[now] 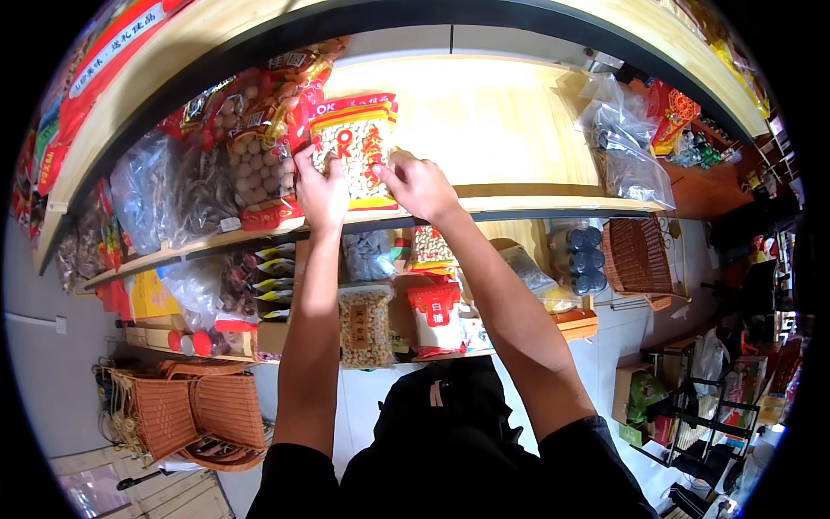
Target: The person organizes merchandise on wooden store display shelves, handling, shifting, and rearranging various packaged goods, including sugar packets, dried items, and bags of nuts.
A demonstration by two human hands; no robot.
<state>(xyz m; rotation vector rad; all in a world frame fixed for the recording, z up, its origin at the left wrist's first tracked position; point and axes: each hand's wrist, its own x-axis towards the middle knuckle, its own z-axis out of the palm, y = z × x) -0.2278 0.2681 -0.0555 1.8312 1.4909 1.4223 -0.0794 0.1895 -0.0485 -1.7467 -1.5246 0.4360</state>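
A clear bag of pale nuts or beans (356, 130), printed with red "OK" lettering and edged in red and yellow, stands upright on the wooden shelf. My left hand (322, 189) grips its lower left side with bent fingers. On the opposite side, my right hand (421, 185) holds the right edge, thumb in front and fingers partly hidden behind. Touching or close to the left side of this bag are bags of round brown dried longans (257, 169) with red and gold printing.
Clear bags of dark dried goods (203, 186) fill the shelf's left end; a crumpled plastic bag (631, 160) lies at its right. Below are a white sugar bag (435, 318), a bag of round nuts (366, 329) and dark-lidded jars (581, 259). Wicker chairs (226, 406) stand lower left.
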